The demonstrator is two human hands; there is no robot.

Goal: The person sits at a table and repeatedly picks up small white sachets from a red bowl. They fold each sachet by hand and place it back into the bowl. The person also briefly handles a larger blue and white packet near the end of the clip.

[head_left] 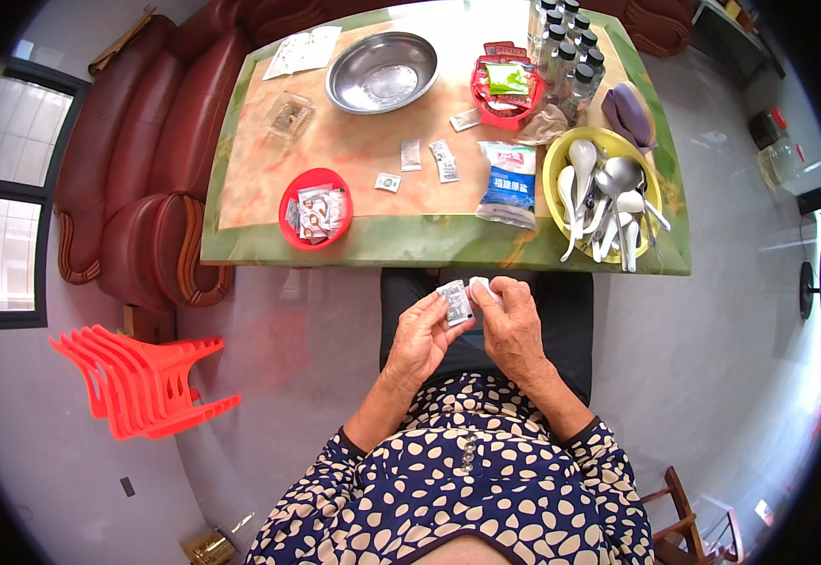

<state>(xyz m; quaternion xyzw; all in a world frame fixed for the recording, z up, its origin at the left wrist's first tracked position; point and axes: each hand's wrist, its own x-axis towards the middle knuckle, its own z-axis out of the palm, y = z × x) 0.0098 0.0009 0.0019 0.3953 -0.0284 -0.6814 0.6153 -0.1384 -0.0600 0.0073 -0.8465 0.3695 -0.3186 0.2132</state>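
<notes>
On the left of the table (354,249) was a clear plastic tray (290,115). Something brown was in it, but I could not tell what. Nearer to the person was a red tub (317,243), with lots of small packets (317,211) in it. Next came a big steel bowl (373,68), and its shiny inside showed.

The left hand (414,341) was in front of the table, over the person's lap. Its fingers were pinched together on a little silver packet (455,305), so that packet was up in the air, off the table. The right hand (512,328) was just beside it. Its fingers were closed on a small white piece (486,291). I could not tell if that piece was joined to the packet. It looked like the handling part of the work, with both hands busy at the packet. I think the next move called for a firm hold on the left and careful little fingers on the right.

A red basket (507,121) was farther back on the table, full of red packets, with a green packet (507,79) on top. In front of it lay a blue and white bag (507,186). Glass jars (577,91) with black lids stood in rows, but I could not tell what was inside. Last came a yellow basin (551,179), holding white spoons (582,154) and a metal ladle (624,173).
</notes>
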